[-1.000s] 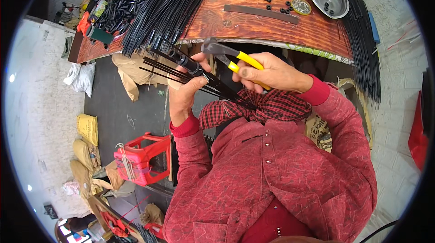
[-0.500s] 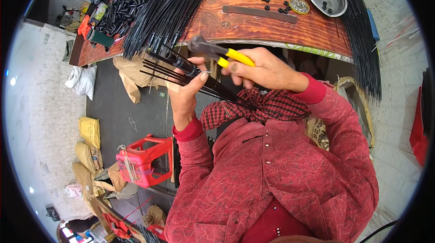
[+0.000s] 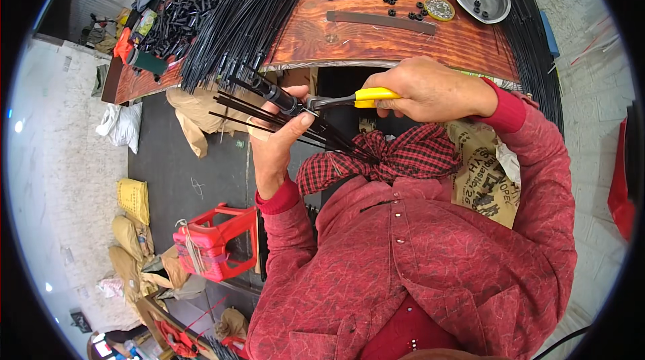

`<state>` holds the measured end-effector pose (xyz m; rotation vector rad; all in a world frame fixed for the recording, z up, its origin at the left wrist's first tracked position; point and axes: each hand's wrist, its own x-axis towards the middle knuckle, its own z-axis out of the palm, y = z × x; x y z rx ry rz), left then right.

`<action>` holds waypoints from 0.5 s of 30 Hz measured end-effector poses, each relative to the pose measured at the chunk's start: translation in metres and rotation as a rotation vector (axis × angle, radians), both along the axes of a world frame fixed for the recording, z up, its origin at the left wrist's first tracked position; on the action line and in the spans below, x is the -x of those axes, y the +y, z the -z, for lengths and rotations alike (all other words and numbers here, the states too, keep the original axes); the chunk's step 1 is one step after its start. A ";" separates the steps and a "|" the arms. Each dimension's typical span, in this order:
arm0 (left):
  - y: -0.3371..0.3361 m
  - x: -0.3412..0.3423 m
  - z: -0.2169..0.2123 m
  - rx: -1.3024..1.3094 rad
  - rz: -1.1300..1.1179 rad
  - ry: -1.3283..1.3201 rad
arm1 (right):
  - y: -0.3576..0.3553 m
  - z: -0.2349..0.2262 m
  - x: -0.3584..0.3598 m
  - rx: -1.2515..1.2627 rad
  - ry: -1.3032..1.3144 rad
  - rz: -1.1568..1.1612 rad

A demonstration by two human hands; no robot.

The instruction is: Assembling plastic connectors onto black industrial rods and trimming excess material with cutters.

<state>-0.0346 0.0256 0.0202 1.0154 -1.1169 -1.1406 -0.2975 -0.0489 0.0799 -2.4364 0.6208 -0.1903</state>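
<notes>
My left hand (image 3: 271, 153) is closed around a black umbrella frame (image 3: 285, 101), thumb on the near side and fingers behind. Thin black ribs fan out from its hub toward the left and run down to my lap. In my right hand (image 3: 433, 89) I grip yellow-handled pincers (image 3: 373, 95), held almost level. Their dark jaws meet the hub just beside my left thumb. Whether the jaws are closed on the thin wire there is too small to tell.
Ahead is a wooden table (image 3: 376, 44) carrying long black rods (image 3: 232, 21), small black rings, a metal strip (image 3: 381, 22), a round tin (image 3: 439, 8) and a metal bowl (image 3: 494, 4). A red stool (image 3: 208, 242) stands at left. A printed sack (image 3: 485, 182) lies beside my right arm.
The pincers have swung down from above the hub to touch it, turning level. My right hand has moved slightly right and its forearm outward. My left hand keeps its hold on the umbrella frame.
</notes>
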 end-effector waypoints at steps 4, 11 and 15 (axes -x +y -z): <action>0.000 0.001 -0.001 0.011 -0.008 0.002 | 0.001 -0.012 -0.002 -0.109 0.005 0.051; -0.002 0.001 -0.001 0.001 0.004 -0.029 | 0.001 -0.016 -0.004 -0.278 0.034 0.086; -0.002 0.001 -0.001 -0.025 0.008 -0.006 | 0.003 -0.011 -0.004 -0.085 0.041 0.055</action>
